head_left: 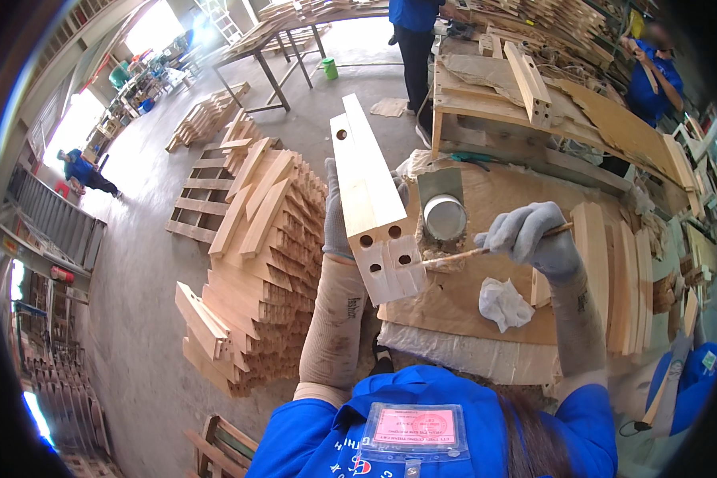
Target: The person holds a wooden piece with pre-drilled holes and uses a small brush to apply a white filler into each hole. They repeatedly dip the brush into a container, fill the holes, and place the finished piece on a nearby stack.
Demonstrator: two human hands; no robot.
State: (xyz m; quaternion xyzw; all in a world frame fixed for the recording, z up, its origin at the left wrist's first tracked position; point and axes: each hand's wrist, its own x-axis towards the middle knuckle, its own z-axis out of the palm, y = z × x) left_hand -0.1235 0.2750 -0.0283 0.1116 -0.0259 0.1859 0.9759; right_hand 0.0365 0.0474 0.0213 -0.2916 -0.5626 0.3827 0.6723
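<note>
My left hand [336, 213], in a grey glove, is wrapped round a pale wooden post [368, 171]. The post is held up at a tilt, its near end face showing several round holes and a whitish wet-looking smear. My right hand [527, 237], also gloved, grips a thin brush [460, 256] by its handle. The brush tip is at the right edge of the post's end, beside a hole. Behind the brush, a round cup [444, 217] with white contents stands on the worktable [474, 299]. A crumpled white cloth [504, 304] lies below my right hand.
A tall stack of wooden pieces [275, 271] stands at my left, beside a pallet [203, 199]. More wooden boards [613, 271] line the right side. Ahead is a workbench [486, 99], with a standing person [414, 48] next to it. Green-handled pliers [472, 158] lie near the cup.
</note>
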